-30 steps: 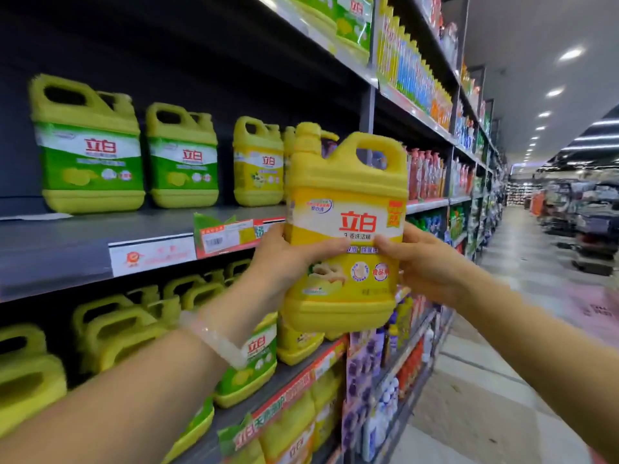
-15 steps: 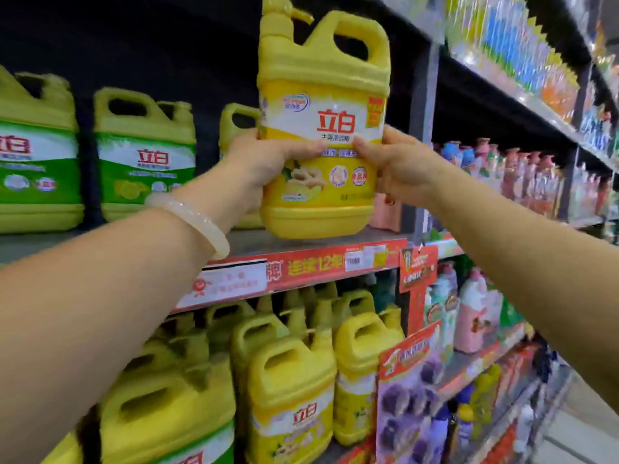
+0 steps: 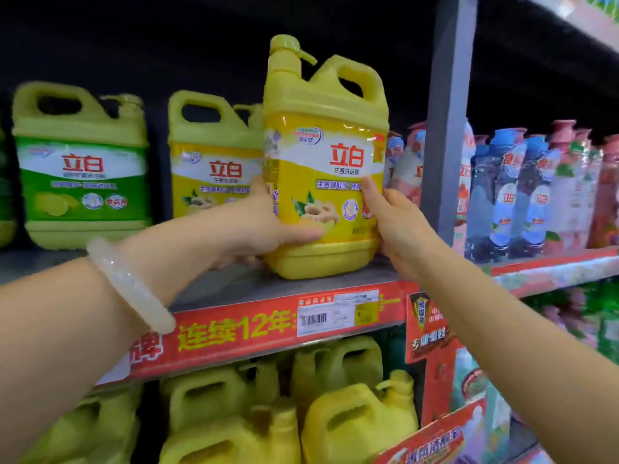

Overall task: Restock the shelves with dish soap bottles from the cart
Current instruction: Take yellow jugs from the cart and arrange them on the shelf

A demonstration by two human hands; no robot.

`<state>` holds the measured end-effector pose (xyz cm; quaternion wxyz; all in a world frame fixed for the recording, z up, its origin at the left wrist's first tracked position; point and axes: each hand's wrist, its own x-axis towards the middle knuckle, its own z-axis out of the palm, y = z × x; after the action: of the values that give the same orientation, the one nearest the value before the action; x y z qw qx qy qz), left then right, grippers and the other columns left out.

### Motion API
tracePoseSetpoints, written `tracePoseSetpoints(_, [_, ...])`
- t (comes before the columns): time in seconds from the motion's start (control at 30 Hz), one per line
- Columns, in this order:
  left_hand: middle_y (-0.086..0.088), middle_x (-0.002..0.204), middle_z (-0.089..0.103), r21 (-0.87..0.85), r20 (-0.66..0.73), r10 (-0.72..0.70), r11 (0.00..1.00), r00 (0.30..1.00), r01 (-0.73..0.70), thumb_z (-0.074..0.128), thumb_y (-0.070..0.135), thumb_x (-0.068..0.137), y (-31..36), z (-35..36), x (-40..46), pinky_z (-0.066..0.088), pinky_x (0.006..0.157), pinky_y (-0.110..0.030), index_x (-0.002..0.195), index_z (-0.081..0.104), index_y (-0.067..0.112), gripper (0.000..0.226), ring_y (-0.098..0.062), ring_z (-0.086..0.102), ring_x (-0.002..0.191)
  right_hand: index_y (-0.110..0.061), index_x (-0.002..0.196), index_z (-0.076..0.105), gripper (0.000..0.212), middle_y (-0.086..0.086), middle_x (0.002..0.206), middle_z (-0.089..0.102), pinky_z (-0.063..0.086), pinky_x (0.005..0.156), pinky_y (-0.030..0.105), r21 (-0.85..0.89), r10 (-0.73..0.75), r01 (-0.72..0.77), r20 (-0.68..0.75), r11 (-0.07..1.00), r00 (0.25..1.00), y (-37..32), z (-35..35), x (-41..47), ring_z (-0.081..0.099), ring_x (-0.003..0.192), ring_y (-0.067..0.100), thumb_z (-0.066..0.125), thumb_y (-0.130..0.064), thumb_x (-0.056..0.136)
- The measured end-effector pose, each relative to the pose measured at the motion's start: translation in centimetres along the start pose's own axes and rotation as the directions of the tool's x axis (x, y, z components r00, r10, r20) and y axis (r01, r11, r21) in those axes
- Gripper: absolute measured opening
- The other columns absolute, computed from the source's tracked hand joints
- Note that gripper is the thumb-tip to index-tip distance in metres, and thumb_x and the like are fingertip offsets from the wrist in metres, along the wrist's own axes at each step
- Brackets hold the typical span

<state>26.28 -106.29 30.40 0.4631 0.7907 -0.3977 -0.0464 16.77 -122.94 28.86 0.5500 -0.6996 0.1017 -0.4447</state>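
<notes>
Both hands hold one yellow dish soap jug (image 3: 325, 182) upright at the front of a grey shelf (image 3: 254, 289). The left hand (image 3: 258, 226) wraps the jug's left side, thumb lying across the lower front label and fingers curled out of sight behind. A pale bangle (image 3: 129, 286) circles that wrist. The right hand (image 3: 398, 226) clasps the jug's right edge, thumb pressed up along the label and the other fingers hidden round the far side.

The jug stands with its long axis vertical, base resting on or just touching the shelf; which one cannot be told. Its pump spout (image 3: 288, 51) is at the top left, nozzle pointing toward 3 o'clock, and the carrying handle (image 3: 355, 78) sits at the top right. The red-lettered label faces the viewer.

On the same shelf, toward 9 o'clock of the held jug, stand two more jugs: a matching yellow-labelled jug (image 3: 214, 159) just beside and behind the left hand, and a green-labelled jug (image 3: 82, 162) farther left. A sliver of another shows at the left edge. At 3 o'clock, past a grey upright post (image 3: 445, 128), slim pink and blue bottles (image 3: 522, 185) stand packed in a row, too blurred to count.

A red price strip (image 3: 268, 326) with a barcode tag runs along the shelf edge. At 6 o'clock, the shelf below holds at least five yellow jugs (image 3: 355, 426), crowded together.
</notes>
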Motion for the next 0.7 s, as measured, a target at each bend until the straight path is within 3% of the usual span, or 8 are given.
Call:
tracePoseSetpoints(0.03, [0.004, 0.134, 0.05, -0.02, -0.012, -0.008, 1.0, 1.0, 0.007, 0.082, 0.057, 0.052, 0.4, 0.7, 0.4, 0.056, 0.082, -0.051, 0.142, 0.019, 0.037, 0.111, -0.027, 0.056, 0.112, -0.017, 0.119, 0.054, 0.05, -0.001, 0.116, 0.064, 0.052, 0.089, 0.037, -0.023, -0.007, 0.005, -0.061, 1.0, 0.998, 0.5, -0.1, 0.2, 0.063, 0.102, 0.015, 0.051, -0.056, 0.088])
tracePoseSetpoints(0.1, [0.004, 0.13, 0.056, -0.075, 0.012, -0.003, 0.997, 1.0, 0.004, 0.083, 0.049, 0.059, 1.0, 2.0, 1.4, 0.053, 0.086, -0.052, 0.136, 0.033, 0.032, 0.094, -0.025, 0.058, 0.111, -0.014, 0.128, 0.048, 0.053, -0.005, 0.118, 0.057, 0.045, 0.091, 0.032, -0.064, -0.05, 0.041, -0.15, 0.997, 0.987, 0.8, -0.6, 0.8, 0.055, 0.106, 0.014, 0.045, -0.053, 0.092])
tracePoseSetpoints(0.2, [0.002, 0.122, 0.062, -0.127, 0.017, -0.001, 0.992, 1.0, 0.003, 0.077, 0.037, 0.074, 1.3, 3.3, 2.5, 0.05, 0.093, -0.051, 0.126, 0.05, 0.027, 0.059, -0.024, 0.059, 0.11, -0.01, 0.137, 0.039, 0.057, 0.003, 0.13, 0.053, 0.042, 0.095, 0.031, -0.154, -0.072, 0.048, -0.155, 0.987, 0.985, 1.3, -1.3, 2.1, 0.053, 0.115, 0.019, 0.041, -0.049, 0.095])
tracePoseSetpoints(0.33, [-0.007, 0.123, 0.059, -0.1, -0.06, -0.051, 0.994, 0.997, 0.045, 0.075, 0.041, 0.074, 1.0, 4.1, 3.6, 0.053, 0.09, -0.048, 0.127, 0.05, 0.012, 0.066, -0.029, 0.059, 0.109, -0.014, 0.145, 0.027, 0.061, 0.005, 0.144, 0.044, 0.034, 0.106, 0.03, -0.165, -0.064, 0.039, -0.148, 0.985, 0.987, 1.7, -1.2, 3.3, 0.044, 0.129, 0.023, 0.037, -0.049, 0.096])
tracePoseSetpoints(0.43, [-0.008, 0.124, 0.059, -0.078, -0.073, -0.029, 0.997, 0.997, 0.023, 0.075, 0.044, 0.073, 0.5, 4.4, 4.4, 0.051, 0.092, -0.047, 0.129, 0.049, 0.012, 0.069, -0.029, 0.058, 0.109, -0.016, 0.147, 0.023, 0.057, 0.003, 0.145, 0.041, 0.029, 0.095, 0.022, -0.15, -0.065, 0.043, -0.143, 0.988, 0.988, 1.9, -1.0, 3.6, 0.04, 0.131, 0.021, 0.035, -0.044, 0.099])
tracePoseSetpoints(0.57, [-0.006, 0.129, 0.057, -0.036, -0.127, 0.027, 0.999, 0.992, -0.032, 0.074, 0.043, 0.075, -0.1, 4.4, 5.0, 0.047, 0.098, -0.042, 0.132, 0.048, 0.013, 0.07, -0.027, 0.055, 0.113, -0.015, 0.147, 0.02, 0.064, 0.005, 0.147, 0.037, 0.033, 0.11, 0.039, -0.177, -0.017, -0.004, -0.113, 0.984, 0.993, 2.8, -0.9, 4.4, 0.04, 0.131, 0.026, 0.038, -0.048, 0.096])
tracePoseSetpoints(0.63, [-0.005, 0.132, 0.055, -0.01, -0.142, 0.046, 0.999, 0.989, -0.048, 0.073, 0.042, 0.075, -0.4, 4.4, 5.1, 0.044, 0.101, -0.038, 0.134, 0.047, 0.013, 0.071, -0.025, 0.054, 0.117, -0.014, 0.148, 0.017, 0.079, 0.006, 0.148, 0.037, 0.034, 0.111, 0.045, -0.182, -0.013, -0.004, -0.091, 0.983, 0.996, 3.1, -0.7, 4.4, 0.039, 0.134, 0.026, 0.048, -0.054, 0.087])
tracePoseSetpoints(0.7, [-0.005, 0.134, 0.055, 0.016, -0.156, 0.066, 0.998, 0.986, -0.065, 0.072, 0.042, 0.076, -0.5, 4.4, 5.2, 0.043, 0.103, -0.038, 0.135, 0.046, 0.012, 0.071, -0.025, 0.053, 0.119, -0.017, 0.15, 0.012, 0.104, 0.004, 0.152, 0.033, 0.031, 0.113, 0.046, -0.2, -0.017, 0.003, -0.072, 0.98, 0.997, 3.4, -0.6, 4.4, 0.033, 0.139, 0.024, 0.052, -0.062, 0.066])
